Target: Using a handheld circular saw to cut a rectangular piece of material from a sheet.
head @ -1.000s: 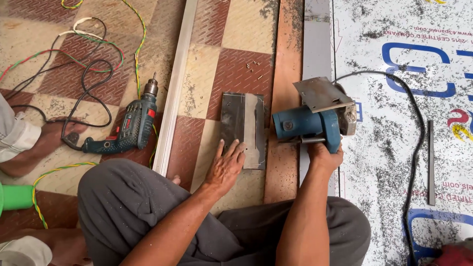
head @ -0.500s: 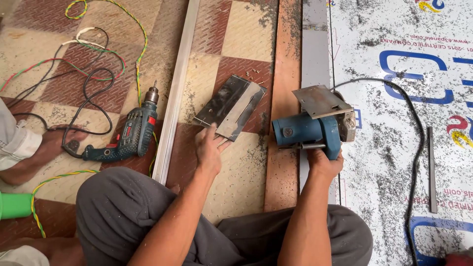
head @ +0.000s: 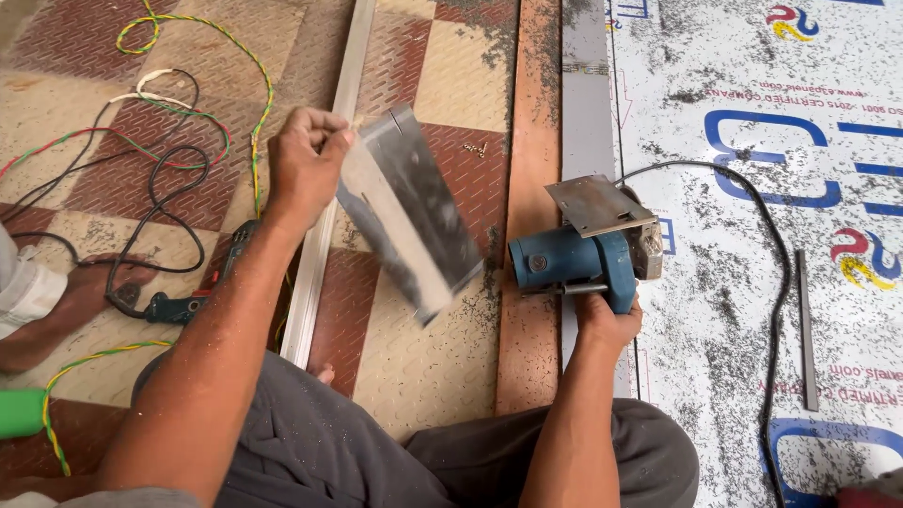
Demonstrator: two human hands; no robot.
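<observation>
The metal sheet [head: 414,212] looks dull grey and smudged. The saw [head: 574,259] has a matt blue plastic body and bare steel plate. The floor tiles [head: 433,367] are ribbed, dusty. The plank [head: 527,310] is rough wood.

My left hand [head: 306,165] raised off floor, fingers pinched closed, arm stretched forward. My right hand [head: 607,325] low, fist wrapped closed, forearm straight.

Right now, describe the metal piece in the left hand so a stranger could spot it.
Find the chequered floor tiles. Above them the left hand grips a flat grey metal piece by one corner, tilted. Unlike the blue circular saw beside it, it has no cable.
</observation>
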